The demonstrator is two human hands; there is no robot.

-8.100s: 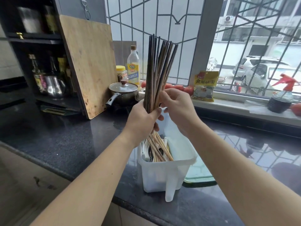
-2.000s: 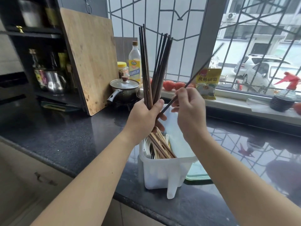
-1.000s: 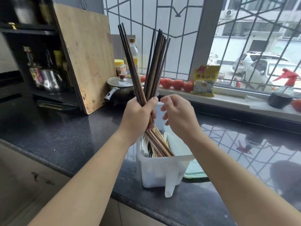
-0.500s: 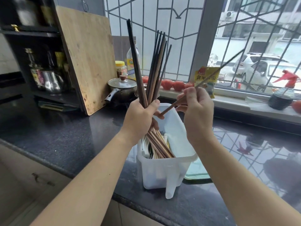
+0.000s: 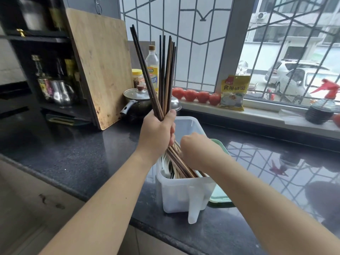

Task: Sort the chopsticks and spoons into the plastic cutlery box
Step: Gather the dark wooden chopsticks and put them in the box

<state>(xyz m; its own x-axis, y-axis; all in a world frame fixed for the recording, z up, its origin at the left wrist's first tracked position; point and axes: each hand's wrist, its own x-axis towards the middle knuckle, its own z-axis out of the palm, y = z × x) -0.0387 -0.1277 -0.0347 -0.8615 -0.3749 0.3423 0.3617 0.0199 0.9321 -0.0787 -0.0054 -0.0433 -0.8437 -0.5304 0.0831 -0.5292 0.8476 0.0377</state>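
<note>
My left hand grips a bundle of several dark wooden chopsticks, held upright above the white plastic cutlery box on the black counter. Their lower ends slant down into the box, where more brown chopsticks lie against its front wall. White spoons stand in the box's left part. My right hand is lowered over the box's opening, knuckles up, right beside the chopsticks. Its fingers are hidden below the back of the hand, so I cannot tell whether it holds one.
A pale green tray lies under and to the right of the box. Behind stand a pot, an oil bottle and a leaning cutting board. Tomatoes and a yellow packet sit on the sill. The counter edge runs close below the box.
Half a second ago my right hand held a single chopstick up beside the bundle. It has now dropped down to the box, and that chopstick no longer sticks up.
</note>
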